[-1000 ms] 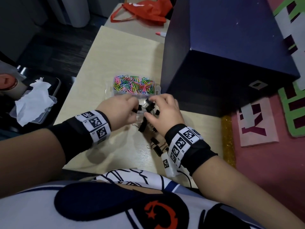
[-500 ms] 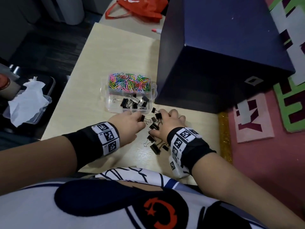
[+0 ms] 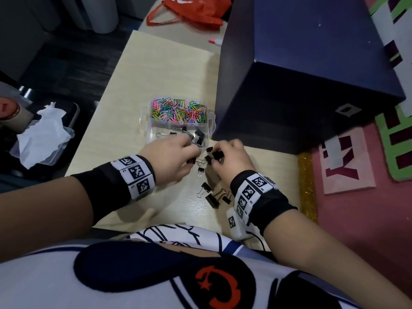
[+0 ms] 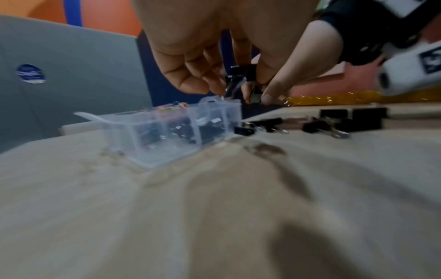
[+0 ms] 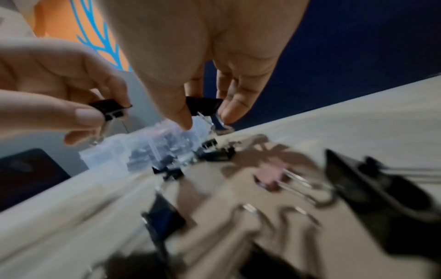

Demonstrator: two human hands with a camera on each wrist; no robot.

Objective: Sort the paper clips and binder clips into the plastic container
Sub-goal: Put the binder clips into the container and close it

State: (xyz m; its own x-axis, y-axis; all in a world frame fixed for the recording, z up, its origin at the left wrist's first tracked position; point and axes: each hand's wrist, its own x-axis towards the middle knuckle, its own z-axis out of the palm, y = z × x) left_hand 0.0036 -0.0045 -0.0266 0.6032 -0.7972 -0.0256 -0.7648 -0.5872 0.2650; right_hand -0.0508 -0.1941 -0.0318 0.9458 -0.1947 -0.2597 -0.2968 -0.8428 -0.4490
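A clear plastic container (image 3: 211,121) sits mid-table; its far compartment is full of coloured paper clips (image 3: 178,110) and its near one holds black binder clips (image 3: 197,136). My left hand (image 3: 191,152) hovers at the container's near edge and pinches a black binder clip (image 5: 109,109). My right hand (image 3: 214,156), just to the right, pinches another black binder clip (image 5: 203,107) between thumb and fingers. Several loose binder clips (image 3: 210,198) lie on the table (image 3: 156,70) below both hands, one of them pink (image 5: 269,181).
A large dark blue box (image 3: 301,85) stands right of the container, almost touching it. A red bag (image 3: 191,12) and a marker (image 3: 215,41) lie at the far end. Off the left edge, a clear tub holds white tissue (image 3: 42,134).
The hands left the container, dropped onto the loose clips, and have now each risen with a binder clip, back toward the container's near edge.
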